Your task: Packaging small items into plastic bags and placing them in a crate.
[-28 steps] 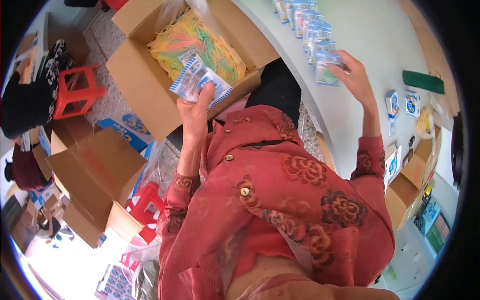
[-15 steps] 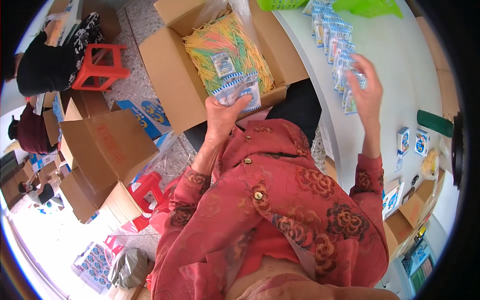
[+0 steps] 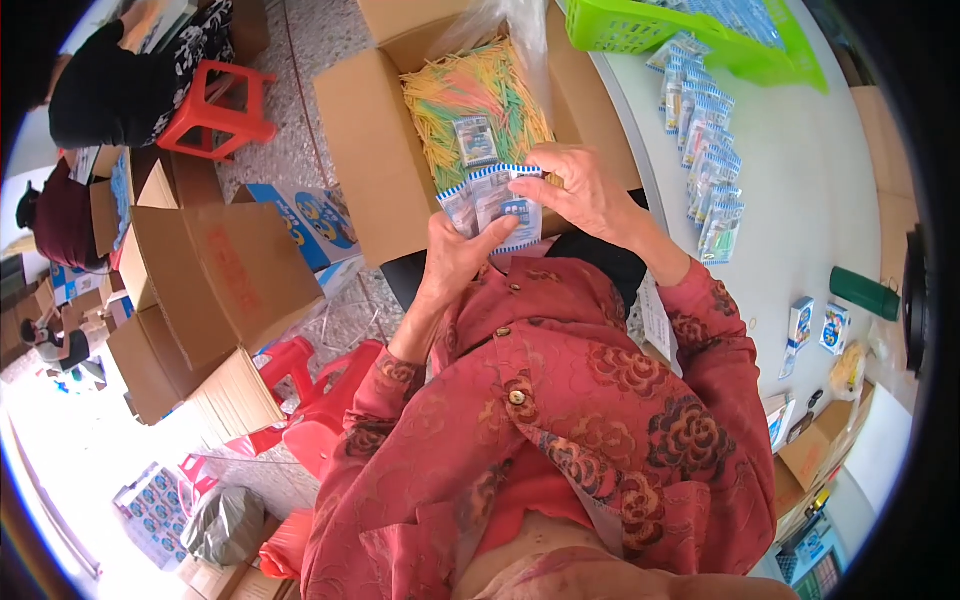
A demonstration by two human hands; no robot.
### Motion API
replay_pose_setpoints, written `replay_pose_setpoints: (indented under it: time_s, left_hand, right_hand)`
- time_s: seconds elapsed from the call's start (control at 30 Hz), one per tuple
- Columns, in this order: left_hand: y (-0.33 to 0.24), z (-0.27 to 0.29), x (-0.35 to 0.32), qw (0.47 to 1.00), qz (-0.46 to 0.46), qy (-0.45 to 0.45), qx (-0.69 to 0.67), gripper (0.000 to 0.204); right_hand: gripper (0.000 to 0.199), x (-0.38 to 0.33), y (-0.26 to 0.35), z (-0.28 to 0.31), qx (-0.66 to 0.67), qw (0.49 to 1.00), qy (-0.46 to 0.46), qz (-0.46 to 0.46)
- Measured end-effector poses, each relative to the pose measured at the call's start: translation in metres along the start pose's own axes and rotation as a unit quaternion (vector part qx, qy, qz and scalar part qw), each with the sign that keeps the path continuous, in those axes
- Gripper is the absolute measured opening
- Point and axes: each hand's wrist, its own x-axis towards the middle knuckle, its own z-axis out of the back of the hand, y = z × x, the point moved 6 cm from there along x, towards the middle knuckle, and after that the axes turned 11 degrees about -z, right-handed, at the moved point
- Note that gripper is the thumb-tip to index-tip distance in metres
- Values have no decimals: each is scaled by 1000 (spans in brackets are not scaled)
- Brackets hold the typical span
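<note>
My left hand (image 3: 458, 258) grips a few small clear plastic packets (image 3: 492, 200) with blue-striped ends, spread like a fan, its thumb across their front. From the right, my right hand (image 3: 592, 198) reaches over, thumb and fingers closed on the upper right edge of the same bunch. Both hands are above the near edge of an open cardboard box (image 3: 355, 165). Inside it lies a heap of thin yellow, green and pink sticks (image 3: 470, 85), with one single packet (image 3: 475, 140) on top. A row of overlapping packets (image 3: 712, 165) runs along the white table (image 3: 790, 200) to the right.
A green plastic basket (image 3: 605, 30) holding more packets stands at the table's far end. Small boxes (image 3: 800, 322) and a dark green case (image 3: 865, 292) lie further right. On my left are another open carton (image 3: 225, 285), red stools (image 3: 220, 110) and people seated at work.
My right hand has come from the packet row on the table to the bunch in my left hand and closed on it. The view has shifted, bringing more of the green basket into sight.
</note>
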Motion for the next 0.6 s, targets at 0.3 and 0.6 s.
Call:
replay_pose_setpoints:
  time_s: [0.3,0.6]
  left_hand:
    - [3,16,-4,999,-17,-11,-26,22]
    - [3,18,-3,998,-11,-31,-60,22]
  right_hand:
    - [18,6,9,-12,-2,995,-6,103]
    - [40,10,16,-17,68,992,74,75]
